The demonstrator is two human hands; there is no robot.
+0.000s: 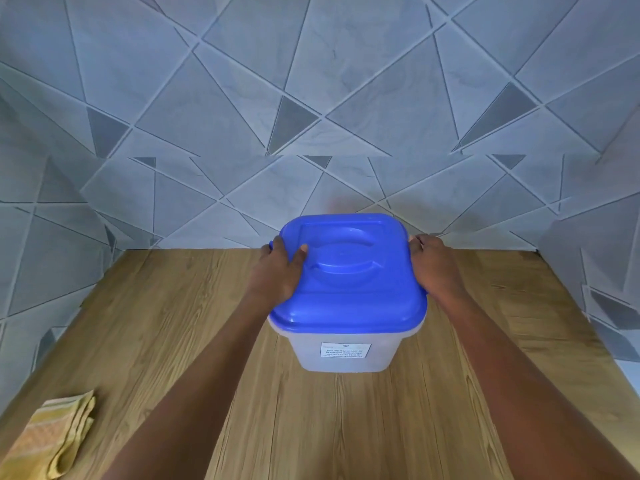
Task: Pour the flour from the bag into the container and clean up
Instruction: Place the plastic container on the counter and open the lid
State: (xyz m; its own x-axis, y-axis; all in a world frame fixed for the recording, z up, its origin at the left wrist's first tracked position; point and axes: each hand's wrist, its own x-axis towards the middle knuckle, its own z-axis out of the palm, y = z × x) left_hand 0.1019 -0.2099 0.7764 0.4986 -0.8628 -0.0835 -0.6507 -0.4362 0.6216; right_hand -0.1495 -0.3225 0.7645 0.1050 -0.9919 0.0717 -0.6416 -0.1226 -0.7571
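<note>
At the near left corner of the wood-grain laminate tabletop (173,341) lies a folded yellow-and-orange woven cloth (52,441), partly cut off by the bottom edge of the view and well apart from everything else. Farther right, the left hand (277,271) grips the left side of the blue square plastic lid (349,271): its thumb lies on top of the lid, beside the moulded oval recess in the middle, while the fingers curl down over the left rim and out of sight. The lid sits flat on a translucent white square plastic container (343,351), which stands upright at the middle of the table, close to the back wall. A small white printed label (345,350) is stuck on the container's near face; its text is too small to read. What the container holds cannot be told through its cloudy wall. On the right, the right hand (433,265) is pressed against the lid's right rim with its fingers curled round the edge, the fingertips hidden. Behind and to both sides rises a wall of blue-grey tiles (311,81) cut with angular triangle lines.
</note>
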